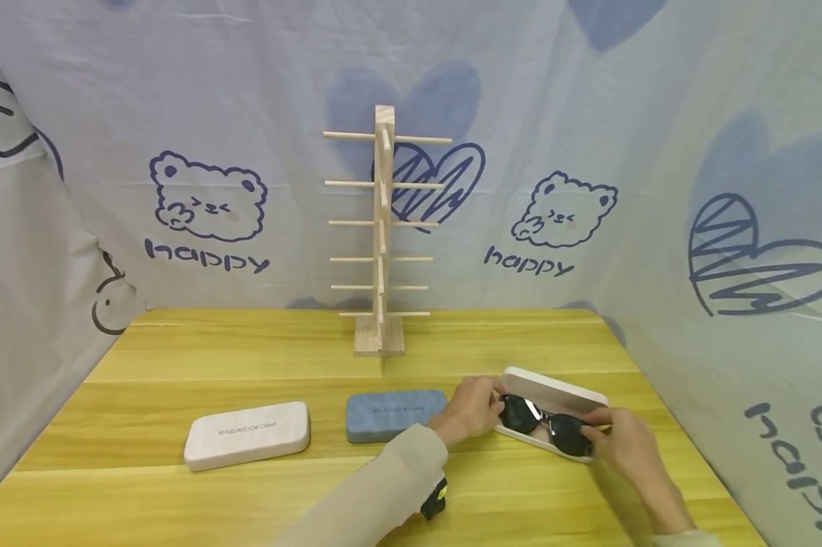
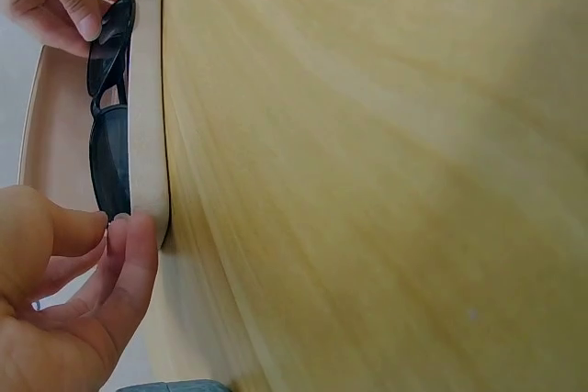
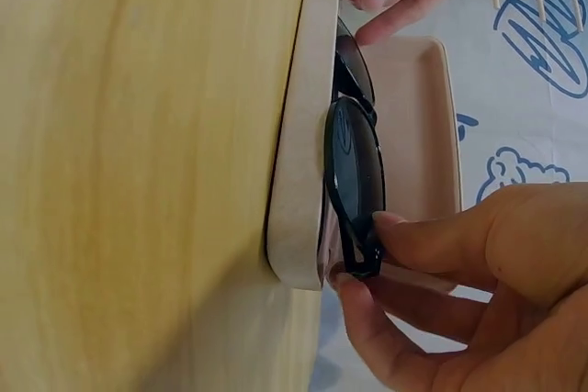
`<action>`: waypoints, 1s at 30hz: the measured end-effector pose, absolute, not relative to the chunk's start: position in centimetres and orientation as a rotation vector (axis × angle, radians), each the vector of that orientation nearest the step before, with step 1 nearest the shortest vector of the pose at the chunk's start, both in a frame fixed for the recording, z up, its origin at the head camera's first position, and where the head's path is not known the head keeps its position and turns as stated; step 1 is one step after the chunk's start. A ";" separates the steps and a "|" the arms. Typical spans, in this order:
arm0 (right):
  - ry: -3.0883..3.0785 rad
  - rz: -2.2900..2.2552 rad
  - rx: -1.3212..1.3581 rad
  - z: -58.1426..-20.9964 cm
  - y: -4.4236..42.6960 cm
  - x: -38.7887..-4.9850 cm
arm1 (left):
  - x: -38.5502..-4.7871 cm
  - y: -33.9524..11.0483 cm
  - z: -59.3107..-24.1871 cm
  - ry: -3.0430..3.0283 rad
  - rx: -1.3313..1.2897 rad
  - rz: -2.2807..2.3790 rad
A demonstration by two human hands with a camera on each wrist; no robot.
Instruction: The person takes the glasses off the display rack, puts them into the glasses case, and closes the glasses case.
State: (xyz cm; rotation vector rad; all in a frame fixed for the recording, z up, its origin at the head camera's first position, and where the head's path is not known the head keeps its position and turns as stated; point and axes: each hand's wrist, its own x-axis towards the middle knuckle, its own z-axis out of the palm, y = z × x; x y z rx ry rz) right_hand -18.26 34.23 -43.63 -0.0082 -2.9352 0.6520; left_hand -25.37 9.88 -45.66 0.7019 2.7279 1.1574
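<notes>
A pair of black sunglasses [image 1: 567, 434] lies at the opening of a whitish eyeglass case [image 1: 554, 390], whose lid stands raised at the back. My right hand [image 1: 626, 444] pinches the right end of the frame by the hinge, thumb on one side and fingers on the other, as the right wrist view shows. At the other end, my left hand [image 2: 69, 291] pinches the frame's corner between thumb and fingertips, close against the case wall [image 2: 147, 126]. Both dark lenses [image 3: 356, 158] face outward from the case. The case's inside is partly hidden behind the sunglasses.
A blue case [image 1: 390, 414] lies closed beside my left forearm. Farther left is a closed white case [image 1: 247, 434] with lettering. A wooden rack with several pegs [image 1: 384, 228] stands at the table's back. Printed cloth [image 1: 301, 114] hangs behind and along both sides.
</notes>
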 end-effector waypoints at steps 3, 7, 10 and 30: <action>-2.922 0.637 -0.001 -43.6 34.1 -18.2 | -25.4 9.9 -45.8 2.727 0.719 1.150; -2.903 0.650 0.010 -43.6 34.0 -18.2 | -25.3 9.9 -45.8 2.731 0.733 1.117; -2.895 0.663 -0.006 -43.7 33.9 -18.3 | -25.2 9.9 -45.7 2.748 0.746 1.089; -2.793 0.501 0.147 -44.8 33.5 -18.3 | -24.8 9.9 -45.9 2.675 0.718 1.156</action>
